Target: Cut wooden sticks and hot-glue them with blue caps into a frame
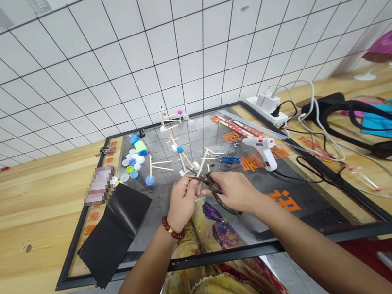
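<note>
My right hand (235, 190) is closed round the dark handles of a pair of scissors (212, 187), whose blades point left towards my left hand. My left hand (184, 200), with a red bead bracelet (172, 228) on the wrist, pinches a thin wooden stick (202, 164) right at the blades. Both hands hover over the near middle of a black-framed glass panel (306, 241). Just beyond them stand small stick structures (176, 142) with coloured bottle caps on their ends.
On the panel lie a white glue gun (263, 150), a heap of coloured bottle caps (134, 161), a black sheet (115, 233), blue scissors (230, 160) and long sticks (239, 128). A power strip (270, 106), cables and a black bag (372, 120) lie at the right.
</note>
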A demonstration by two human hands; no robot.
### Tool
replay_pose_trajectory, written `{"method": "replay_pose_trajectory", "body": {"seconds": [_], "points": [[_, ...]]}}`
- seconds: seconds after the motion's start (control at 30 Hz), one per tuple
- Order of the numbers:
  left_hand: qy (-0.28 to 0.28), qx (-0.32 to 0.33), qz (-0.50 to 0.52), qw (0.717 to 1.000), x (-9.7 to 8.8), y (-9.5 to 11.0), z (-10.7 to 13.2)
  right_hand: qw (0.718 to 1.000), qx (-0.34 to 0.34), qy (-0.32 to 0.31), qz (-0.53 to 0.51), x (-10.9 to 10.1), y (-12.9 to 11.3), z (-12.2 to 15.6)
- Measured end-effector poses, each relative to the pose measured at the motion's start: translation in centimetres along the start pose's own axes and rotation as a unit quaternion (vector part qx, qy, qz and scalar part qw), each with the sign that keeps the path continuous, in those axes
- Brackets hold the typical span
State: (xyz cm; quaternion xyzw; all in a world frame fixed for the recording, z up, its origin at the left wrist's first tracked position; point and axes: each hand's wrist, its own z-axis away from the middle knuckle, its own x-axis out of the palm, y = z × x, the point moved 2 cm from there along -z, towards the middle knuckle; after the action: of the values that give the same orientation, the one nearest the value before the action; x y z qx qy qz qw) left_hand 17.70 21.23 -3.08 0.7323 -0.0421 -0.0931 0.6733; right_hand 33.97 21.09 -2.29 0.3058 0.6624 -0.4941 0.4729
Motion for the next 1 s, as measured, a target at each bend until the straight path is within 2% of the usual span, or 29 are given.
{"method": "replay_pose_trajectory", "body": {"seconds": [0.07,0.13,0.2,0.3,0.37,0.47,0.57,0.67,0.77,1.0], "points": [[0.001,-0.080,0.103,0.991,-0.4,-0.1,-0.4,1.000,-0.008,-0.004,-0.003,-0.7,-0.2,-0.3],[0.028,-0.104,0.119,0.987,-1.6,-0.2,-1.2,1.000,-0.011,0.002,-0.007,-1.4,0.0,-0.7],[0.072,-0.089,0.055,0.992,-3.4,-0.5,-2.2,0.999,0.014,0.014,-0.033,-1.8,1.0,-1.1],[0.100,-0.041,-0.147,0.983,-5.6,-1.2,-3.4,0.992,0.076,0.048,-0.086,-1.6,2.9,-1.4],[0.092,0.010,-0.338,0.937,-6.2,-1.3,-3.7,0.985,0.105,0.101,-0.090,-1.2,3.9,-1.5],[0.056,0.124,-0.572,0.809,-6.4,-0.4,-3.9,0.969,0.130,0.193,-0.081,-0.5,4.8,-1.6],[0.003,0.230,-0.685,0.692,-7.1,1.4,-4.9,0.951,0.141,0.247,-0.118,0.2,5.4,-1.9],[-0.074,0.340,-0.717,0.604,-8.0,3.3,-6.9,0.938,0.141,0.268,-0.167,1.0,5.8,-2.4],[-0.126,0.399,-0.717,0.558,-8.4,4.8,-8.7,0.937,0.134,0.272,-0.172,1.8,5.7,-2.8],[-0.220,0.421,-0.702,0.531,-6.8,6.0,-10.5,0.941,0.105,0.290,-0.136,2.2,5.4,-2.9]]}}
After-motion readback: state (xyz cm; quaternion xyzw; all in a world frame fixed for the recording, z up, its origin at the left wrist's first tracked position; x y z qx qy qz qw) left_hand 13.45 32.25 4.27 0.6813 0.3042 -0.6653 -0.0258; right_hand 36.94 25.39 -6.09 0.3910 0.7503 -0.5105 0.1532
